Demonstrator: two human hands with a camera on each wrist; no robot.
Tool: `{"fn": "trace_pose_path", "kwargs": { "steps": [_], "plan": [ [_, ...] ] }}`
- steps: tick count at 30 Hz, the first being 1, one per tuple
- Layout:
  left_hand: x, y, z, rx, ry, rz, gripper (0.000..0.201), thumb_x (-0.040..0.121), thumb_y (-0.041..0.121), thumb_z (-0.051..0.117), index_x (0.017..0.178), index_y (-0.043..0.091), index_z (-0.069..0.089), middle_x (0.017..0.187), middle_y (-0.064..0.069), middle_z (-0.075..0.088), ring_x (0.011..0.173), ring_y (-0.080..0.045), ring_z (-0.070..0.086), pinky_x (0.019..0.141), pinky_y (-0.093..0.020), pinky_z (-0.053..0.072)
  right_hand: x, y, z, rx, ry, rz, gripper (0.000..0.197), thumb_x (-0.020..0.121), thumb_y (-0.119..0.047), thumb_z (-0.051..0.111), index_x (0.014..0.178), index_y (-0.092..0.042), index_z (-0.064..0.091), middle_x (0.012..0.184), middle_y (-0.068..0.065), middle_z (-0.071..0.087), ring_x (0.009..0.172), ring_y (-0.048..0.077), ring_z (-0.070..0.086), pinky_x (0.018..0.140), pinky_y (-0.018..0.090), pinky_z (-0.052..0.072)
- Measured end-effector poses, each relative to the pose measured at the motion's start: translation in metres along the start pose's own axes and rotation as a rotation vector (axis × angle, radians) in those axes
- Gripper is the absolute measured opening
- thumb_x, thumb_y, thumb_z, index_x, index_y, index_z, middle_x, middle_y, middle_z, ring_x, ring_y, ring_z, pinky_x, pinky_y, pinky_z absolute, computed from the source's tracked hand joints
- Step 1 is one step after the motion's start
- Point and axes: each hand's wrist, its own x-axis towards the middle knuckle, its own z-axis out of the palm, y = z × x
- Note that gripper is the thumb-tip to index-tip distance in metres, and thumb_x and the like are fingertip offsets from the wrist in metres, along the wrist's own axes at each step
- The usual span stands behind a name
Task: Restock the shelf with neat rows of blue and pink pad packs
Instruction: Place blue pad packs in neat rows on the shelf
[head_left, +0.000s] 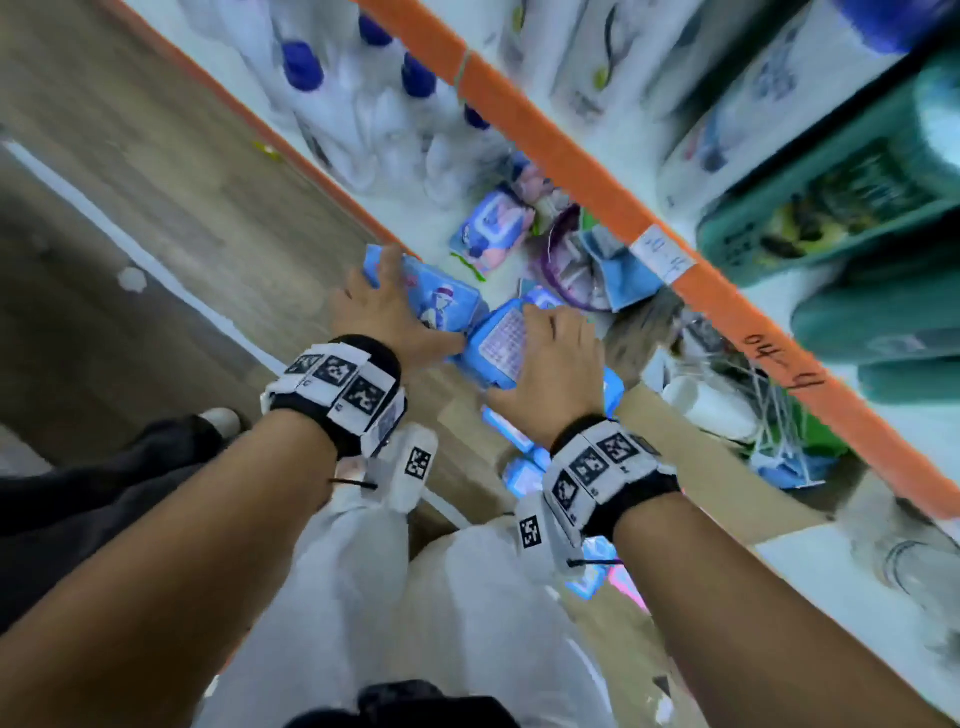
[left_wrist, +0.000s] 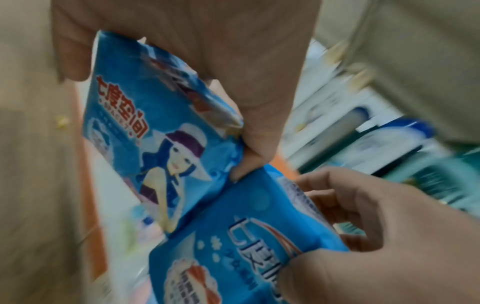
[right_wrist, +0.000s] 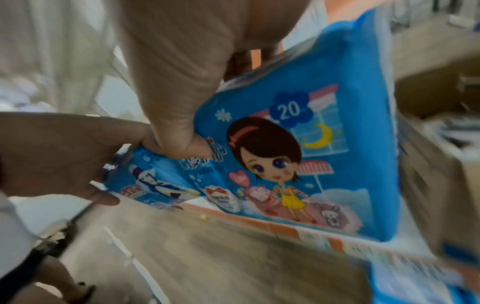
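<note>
My left hand (head_left: 384, 301) grips a blue pad pack printed with a lady in a hat (head_left: 441, 304) (left_wrist: 155, 133) at the front edge of the white lower shelf (head_left: 426, 234). Touching it on the right is a second blue pack (head_left: 498, 348) with a cartoon girl on its face (right_wrist: 298, 154). My right hand (head_left: 553, 353) (right_wrist: 176, 92) holds that one, thumb over one side and fingers behind. Both packs are tilted and in the air above the shelf's lip. A blue-and-pink pack (head_left: 493, 228) lies loose further in on the shelf.
White bottles with blue caps (head_left: 363, 93) fill the shelf's left. A purple ring and cloth clutter (head_left: 576, 260) lie at the back. An orange rail (head_left: 571, 156) carries the upper shelf with teal packs (head_left: 831, 218). A cardboard box (head_left: 701, 499) holds more blue packs (head_left: 519, 457).
</note>
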Motion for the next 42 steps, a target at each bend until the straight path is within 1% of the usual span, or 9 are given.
{"fn": "trace_pose_path", "kwargs": {
  "steps": [5, 8, 16, 19, 21, 27, 32, 36, 42],
  "plan": [
    [-0.081, 0.093, -0.133, 0.039, 0.174, 0.201, 0.107, 0.054, 0.052, 0.072, 0.142, 0.021, 0.020, 0.132, -0.019, 0.031, 0.122, -0.035, 0.035, 0.100, -0.039, 0.031, -0.033, -0.041, -0.162, -0.036, 0.209, -0.152, 0.082, 0.060, -0.049, 0.066, 0.127, -0.008, 0.044, 0.116, 0.013, 0.044, 0.108, 0.031, 0.041, 0.089, 0.037, 0.027],
    [-0.121, 0.139, -0.190, 0.009, 0.305, 0.316, 0.104, 0.058, 0.047, 0.074, 0.144, 0.022, 0.021, 0.133, -0.020, 0.029, 0.124, -0.037, 0.034, 0.104, -0.041, 0.031, -0.054, -0.052, -0.244, -0.049, 0.356, -0.235, 0.075, 0.056, -0.042, 0.069, 0.120, -0.006, 0.050, 0.105, 0.013, 0.047, 0.097, 0.031, 0.044, 0.081, 0.038, 0.034],
    [-0.178, 0.246, -0.264, -0.026, 0.430, 0.570, 0.121, 0.035, 0.068, 0.055, 0.142, 0.025, 0.019, 0.134, -0.015, 0.034, 0.124, -0.032, 0.039, 0.105, -0.038, 0.034, -0.096, -0.035, -0.386, -0.133, 0.569, -0.260, 0.079, 0.055, -0.038, 0.073, 0.125, -0.009, 0.052, 0.106, 0.014, 0.050, 0.097, 0.033, 0.046, 0.083, 0.037, 0.036],
    [-0.176, 0.284, -0.277, -0.014, 0.430, 0.606, 0.118, 0.029, 0.074, 0.045, 0.136, 0.027, 0.028, 0.128, -0.011, 0.034, 0.116, -0.032, 0.045, 0.100, -0.036, 0.036, -0.095, -0.027, -0.419, -0.139, 0.589, -0.190, 0.084, 0.052, -0.045, 0.058, 0.129, -0.012, 0.048, 0.108, 0.010, 0.046, 0.101, 0.030, 0.043, 0.085, 0.035, 0.034],
    [-0.166, 0.311, -0.283, 0.042, 0.368, 0.600, 0.112, 0.037, 0.075, 0.052, 0.136, 0.029, 0.026, 0.132, -0.011, 0.030, 0.116, -0.036, 0.046, 0.097, -0.037, 0.039, -0.088, -0.020, -0.436, -0.137, 0.581, -0.141, 0.086, 0.053, -0.043, 0.055, 0.132, -0.014, 0.044, 0.111, 0.009, 0.044, 0.106, 0.028, 0.040, 0.091, 0.035, 0.035],
    [-0.122, 0.398, -0.283, 0.272, 0.258, 0.630, 0.097, 0.059, 0.069, 0.061, 0.138, 0.022, 0.030, 0.144, -0.018, 0.023, 0.125, -0.036, 0.041, 0.094, -0.035, 0.039, -0.056, 0.009, -0.473, -0.107, 0.586, 0.005, 0.073, 0.063, -0.030, 0.072, 0.129, -0.016, 0.046, 0.112, 0.006, 0.042, 0.110, 0.026, 0.037, 0.094, 0.033, 0.032],
    [-0.085, 0.443, -0.267, 0.450, 0.199, 0.633, 0.098, 0.065, 0.070, 0.059, 0.139, 0.014, 0.029, 0.147, -0.018, 0.019, 0.125, -0.037, 0.041, 0.082, -0.039, 0.041, -0.025, 0.027, -0.495, -0.171, 0.414, 0.089, 0.073, 0.064, -0.032, 0.075, 0.129, -0.017, 0.044, 0.118, 0.007, 0.040, 0.115, 0.023, 0.034, 0.094, 0.029, 0.033],
    [-0.062, 0.456, -0.249, 0.471, 0.194, 0.587, 0.110, 0.069, 0.083, 0.041, 0.148, 0.011, 0.013, 0.150, -0.021, 0.015, 0.135, -0.039, 0.026, 0.102, -0.048, 0.033, -0.014, 0.044, -0.504, -0.144, 0.334, 0.134, 0.070, 0.069, -0.030, 0.077, 0.129, -0.014, 0.045, 0.123, 0.009, 0.043, 0.119, 0.023, 0.039, 0.100, 0.028, 0.032],
    [-0.059, 0.469, -0.245, 0.513, 0.227, 0.588, 0.112, 0.071, 0.085, 0.030, 0.148, 0.008, 0.006, 0.150, -0.022, 0.008, 0.132, -0.043, 0.029, 0.101, -0.052, 0.035, 0.001, 0.054, -0.513, -0.163, 0.296, 0.161, 0.069, 0.077, -0.026, 0.071, 0.137, -0.014, 0.040, 0.132, 0.009, 0.042, 0.123, 0.023, 0.039, 0.101, 0.024, 0.029]
  ]
}}
